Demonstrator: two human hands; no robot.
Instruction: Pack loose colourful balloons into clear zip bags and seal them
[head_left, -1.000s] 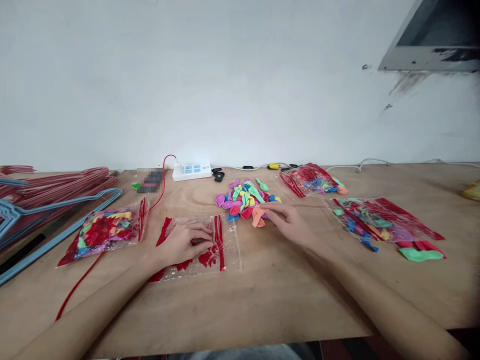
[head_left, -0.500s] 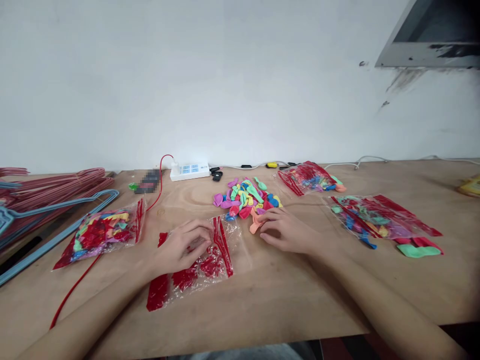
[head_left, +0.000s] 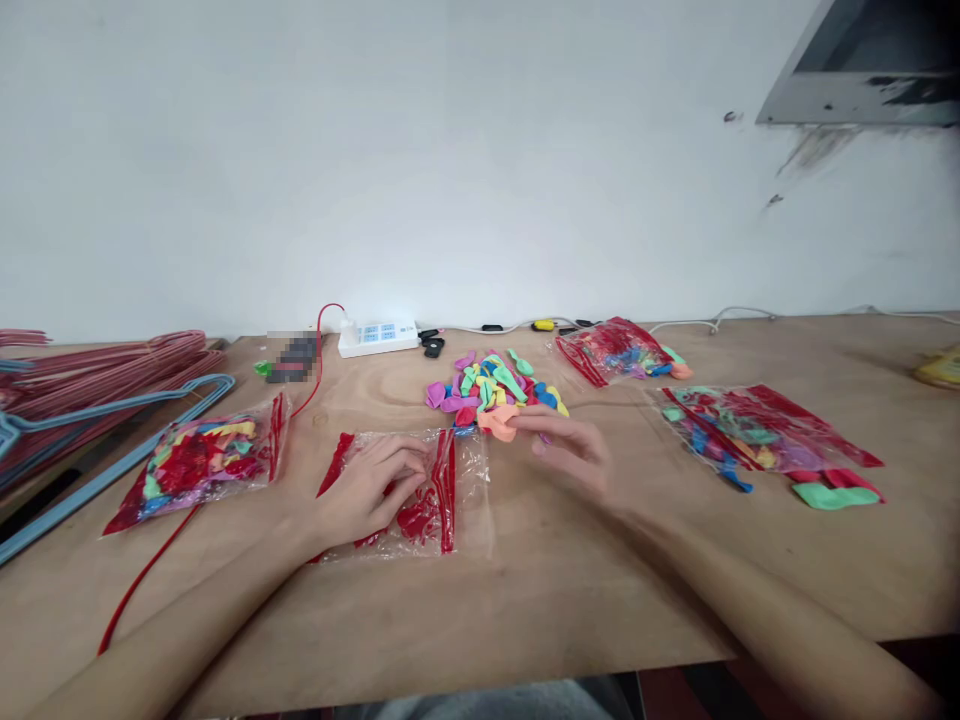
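On the plywood tabletop (head_left: 570, 590), loose balloons (head_left: 487, 395), clear bags (head_left: 469, 500)

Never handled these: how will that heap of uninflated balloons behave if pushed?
The uninflated balloons look light and floppy, lying limp in a loose heap. Pushed, they will probably slide and spread rather than roll, being flat. They may drag slightly on the wooden tabletop.

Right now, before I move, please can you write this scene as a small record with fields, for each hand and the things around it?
Left hand: on a clear plastic bag with red print
Right hand: fingers at an orange balloon
Beside it: loose balloon pile
Other bags: three with balloons
Rest: power strip, hangers, wooden table
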